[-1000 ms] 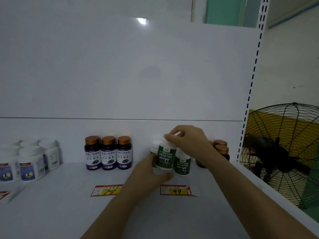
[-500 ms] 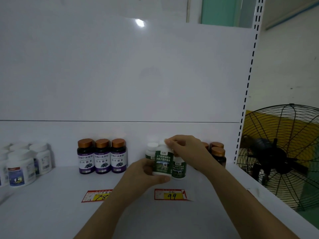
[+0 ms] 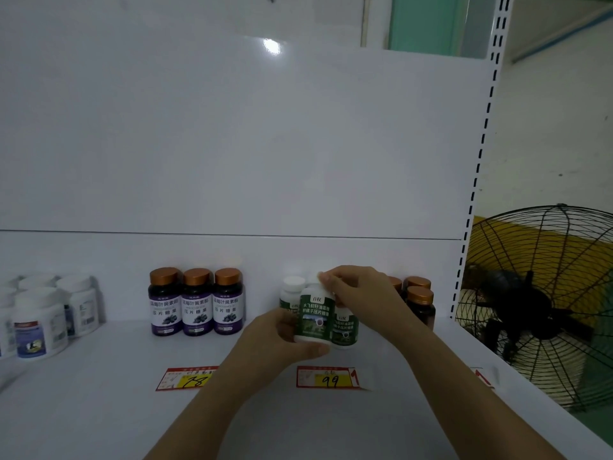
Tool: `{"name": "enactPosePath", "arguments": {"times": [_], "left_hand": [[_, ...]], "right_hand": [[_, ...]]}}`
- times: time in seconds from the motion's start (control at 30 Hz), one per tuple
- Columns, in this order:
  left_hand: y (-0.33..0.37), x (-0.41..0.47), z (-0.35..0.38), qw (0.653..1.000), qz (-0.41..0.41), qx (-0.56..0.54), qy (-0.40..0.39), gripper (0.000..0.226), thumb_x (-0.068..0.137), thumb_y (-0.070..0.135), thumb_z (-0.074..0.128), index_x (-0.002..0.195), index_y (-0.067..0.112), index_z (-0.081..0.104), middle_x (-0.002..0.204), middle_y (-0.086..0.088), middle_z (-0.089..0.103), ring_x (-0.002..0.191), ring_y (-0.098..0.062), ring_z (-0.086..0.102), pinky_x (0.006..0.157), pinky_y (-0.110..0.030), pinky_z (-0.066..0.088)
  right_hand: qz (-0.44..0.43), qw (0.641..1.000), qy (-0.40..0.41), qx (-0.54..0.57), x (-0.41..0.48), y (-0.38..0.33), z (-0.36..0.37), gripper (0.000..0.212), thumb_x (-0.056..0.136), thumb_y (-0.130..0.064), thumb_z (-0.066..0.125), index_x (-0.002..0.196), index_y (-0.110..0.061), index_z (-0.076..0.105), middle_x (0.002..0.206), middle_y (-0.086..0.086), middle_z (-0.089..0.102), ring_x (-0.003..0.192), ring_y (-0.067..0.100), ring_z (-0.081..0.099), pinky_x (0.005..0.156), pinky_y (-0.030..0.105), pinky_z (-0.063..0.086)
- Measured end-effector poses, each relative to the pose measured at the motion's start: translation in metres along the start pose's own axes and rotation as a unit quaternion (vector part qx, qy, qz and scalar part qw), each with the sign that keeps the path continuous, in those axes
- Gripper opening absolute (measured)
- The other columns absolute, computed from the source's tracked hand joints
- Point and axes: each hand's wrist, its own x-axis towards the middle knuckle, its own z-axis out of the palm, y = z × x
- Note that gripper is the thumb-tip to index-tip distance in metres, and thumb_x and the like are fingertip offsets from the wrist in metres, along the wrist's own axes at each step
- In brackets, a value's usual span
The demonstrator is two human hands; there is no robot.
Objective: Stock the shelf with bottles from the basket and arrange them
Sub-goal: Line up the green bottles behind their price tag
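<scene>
A white bottle with a green label [image 3: 315, 318] is held over the white shelf [image 3: 99, 410], just above the "99" price tag [image 3: 326, 378]. My left hand [image 3: 278, 343] grips its base from the left and below. My right hand [image 3: 360, 293] pinches its white cap from the right. Two more green-label bottles stand close behind: one [image 3: 290, 293] at the left, one [image 3: 346, 330] at the right, partly hidden. The basket is out of view.
Three purple-label bottles with copper caps [image 3: 197, 302] stand left of centre behind a "78" tag [image 3: 189, 378]. White bottles [image 3: 39, 318] sit far left. Dark copper-capped bottles [image 3: 419, 305] stand right, by the perforated upright [image 3: 477, 180]. A black fan [image 3: 544, 310] is beyond.
The view has shifted slightly, so the shelf items sit a little differently in frame. Both hands keep their hold on the green-label bottle, which has come slightly forward of the other two.
</scene>
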Motion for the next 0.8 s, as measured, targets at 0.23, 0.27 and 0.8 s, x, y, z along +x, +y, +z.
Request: {"name": "enactPosePath", "arguments": {"times": [0.23, 0.27, 0.8], "left_hand": [[0.001, -0.0002, 0.0005, 1.0, 0.002, 0.008, -0.002, 0.036, 0.069, 0.027, 0.082, 0.091, 0.033, 0.055, 0.089, 0.013, 0.068, 0.078, 0.003, 0.065, 0.062, -0.008, 0.048], [0.0015, -0.0005, 0.0007, 1.0, 0.002, 0.009, -0.002, 0.036, 0.069, 0.028, 0.082, 0.092, 0.033, 0.055, 0.089, 0.013, 0.068, 0.078, 0.003, 0.065, 0.061, -0.008, 0.048], [0.0042, -0.0024, 0.0006, 1.0, 0.009, 0.017, -0.006, 0.038, 0.068, 0.026, 0.082, 0.091, 0.033, 0.053, 0.088, 0.014, 0.067, 0.08, 0.003, 0.064, 0.06, -0.006, 0.047]], "right_hand": [[-0.004, 1.0, 0.001, -0.003, -0.0007, -0.0005, 0.0005, 0.035, 0.094, -0.045, 0.05, 0.103, -0.018, 0.071, 0.091, -0.003, 0.072, 0.085, 0.011, 0.066, 0.084, 0.034, 0.055], [-0.005, 1.0, 0.001, -0.003, -0.0009, -0.0002, 0.0004, 0.035, 0.093, -0.045, 0.05, 0.102, -0.018, 0.071, 0.091, -0.003, 0.072, 0.085, 0.011, 0.066, 0.083, 0.034, 0.055], [-0.019, 1.0, 0.01, 0.005, -0.0037, -0.0017, 0.0013, 0.035, 0.088, -0.051, 0.055, 0.1, -0.023, 0.072, 0.092, -0.005, 0.073, 0.084, 0.009, 0.068, 0.082, 0.036, 0.057]]}}
